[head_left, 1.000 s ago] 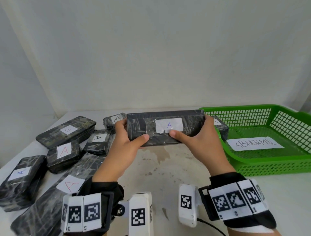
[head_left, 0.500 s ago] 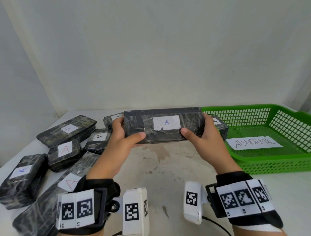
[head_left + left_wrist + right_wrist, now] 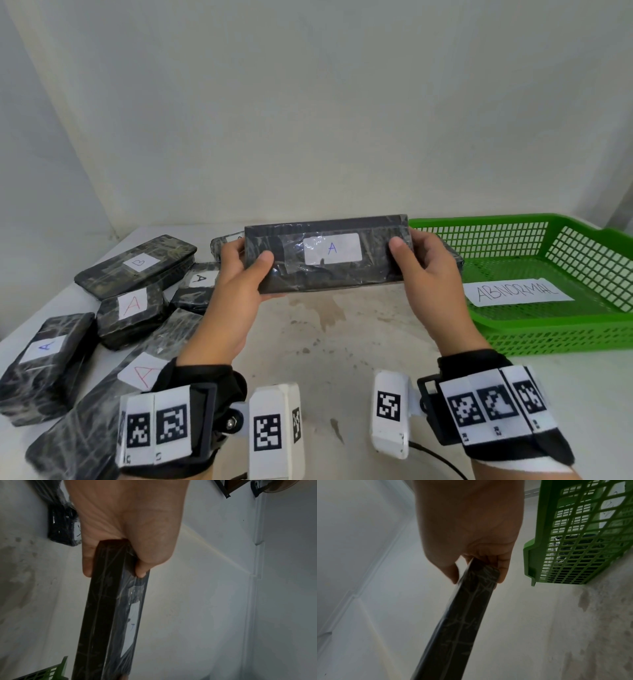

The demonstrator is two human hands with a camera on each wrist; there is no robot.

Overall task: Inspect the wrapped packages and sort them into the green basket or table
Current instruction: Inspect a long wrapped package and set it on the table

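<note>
The table (image 3: 342, 342) is pale, with brownish stains across its middle. On its left side lies a cluster of dark wrapped packages with white labels: one marked B (image 3: 137, 263) at the back, one with a red A (image 3: 132, 308) just in front of it, one with a blue A (image 3: 44, 353) near the left edge, and a long one with a red A (image 3: 102, 411) nearest. The green basket (image 3: 555, 339) stands on the right side.
</note>
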